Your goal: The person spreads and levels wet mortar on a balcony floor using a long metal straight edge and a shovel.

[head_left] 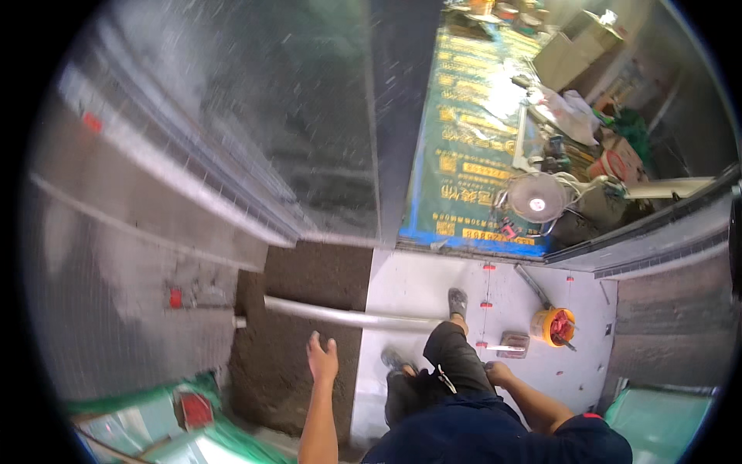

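My left hand [322,357] is open, its fingers apart, over the dark mortar bed [297,371] and touching nothing that I can see. Across that bed and onto the white floor tiles [402,282] runs a long pale straightedge [348,315], its right end beside my bent knee. My right hand [500,374] is curled next to my right thigh; what its fingers hold, if anything, is hidden. Both my feet rest on the tiles.
An orange bucket [555,328] with red pieces stands on the tiles at right, near a small rectangular tray [513,346] and several red tile clips [486,305]. Beyond the door frame lie green floor sheeting [456,170] and a round-topped stool [536,198]. Tiled walls flank me.
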Demonstrator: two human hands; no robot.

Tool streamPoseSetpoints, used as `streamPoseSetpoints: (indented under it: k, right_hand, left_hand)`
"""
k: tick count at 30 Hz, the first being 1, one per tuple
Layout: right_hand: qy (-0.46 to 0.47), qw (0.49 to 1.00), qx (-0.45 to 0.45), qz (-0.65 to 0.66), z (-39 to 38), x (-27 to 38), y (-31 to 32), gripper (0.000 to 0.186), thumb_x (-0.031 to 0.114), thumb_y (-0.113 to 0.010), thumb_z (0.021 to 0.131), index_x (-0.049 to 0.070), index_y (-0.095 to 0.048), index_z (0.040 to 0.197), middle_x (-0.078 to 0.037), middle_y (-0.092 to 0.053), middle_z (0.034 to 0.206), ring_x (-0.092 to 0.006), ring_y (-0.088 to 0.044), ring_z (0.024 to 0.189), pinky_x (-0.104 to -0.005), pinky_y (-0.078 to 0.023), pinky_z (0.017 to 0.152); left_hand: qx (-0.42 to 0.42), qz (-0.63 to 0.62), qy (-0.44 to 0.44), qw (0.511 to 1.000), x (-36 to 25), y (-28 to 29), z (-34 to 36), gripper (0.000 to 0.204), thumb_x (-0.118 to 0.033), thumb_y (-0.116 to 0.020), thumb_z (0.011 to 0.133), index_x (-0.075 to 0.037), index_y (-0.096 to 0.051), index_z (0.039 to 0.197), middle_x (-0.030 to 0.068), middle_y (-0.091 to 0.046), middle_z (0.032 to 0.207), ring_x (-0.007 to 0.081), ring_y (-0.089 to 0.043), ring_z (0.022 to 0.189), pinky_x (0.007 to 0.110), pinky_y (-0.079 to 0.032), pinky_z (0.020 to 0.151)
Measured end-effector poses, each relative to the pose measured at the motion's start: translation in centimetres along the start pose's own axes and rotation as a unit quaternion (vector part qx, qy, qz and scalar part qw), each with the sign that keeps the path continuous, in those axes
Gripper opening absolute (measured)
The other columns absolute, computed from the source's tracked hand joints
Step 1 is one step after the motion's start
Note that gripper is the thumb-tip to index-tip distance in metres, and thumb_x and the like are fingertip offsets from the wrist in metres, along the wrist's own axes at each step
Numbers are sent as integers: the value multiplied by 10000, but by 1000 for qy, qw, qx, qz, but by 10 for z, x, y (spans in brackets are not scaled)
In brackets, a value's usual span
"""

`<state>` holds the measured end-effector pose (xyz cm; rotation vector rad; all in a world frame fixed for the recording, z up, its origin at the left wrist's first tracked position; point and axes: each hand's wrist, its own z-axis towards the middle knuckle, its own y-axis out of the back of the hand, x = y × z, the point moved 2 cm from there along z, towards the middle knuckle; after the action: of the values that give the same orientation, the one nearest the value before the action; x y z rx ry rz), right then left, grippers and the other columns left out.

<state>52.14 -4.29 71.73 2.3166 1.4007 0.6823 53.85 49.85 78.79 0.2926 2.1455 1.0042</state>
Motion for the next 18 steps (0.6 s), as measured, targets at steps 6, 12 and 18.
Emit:
streamPoseSetpoints:
  k: [6,12,18]
  right_hand:
    - [37,991,-108,64,116,13,67,502,392,-604,850,20,-656,1183,-214,-689,1108,-346,-667,1031,-425,-516,915]
    - [126,980,-128,84,252,157,211,525,426,-608,879,15,-643,1204,-228,-653,1193,-373,-610,1140,-428,-478,976]
    - [287,917,-202,190,346,327,341,396,311,-614,918,6,-645,1169,-213,-691,1108,-386,-660,1010,-419,-513,892]
  left_hand:
    - [-210,-141,-367,895,-304,127,25,665,-218,-645,940,18,-323,1473,218,-309,1531,360,-350,1405,475,-318,1142]
    - [-420,71,-605,672,-532,182,14,785,-366,-611,929,-20,-231,1521,223,-221,1578,405,-245,1446,586,-184,1186]
    - [-580,270,-495,589,-632,163,47,785,-443,-758,826,11,-420,1370,213,-503,1338,353,-480,1247,517,-326,1107]
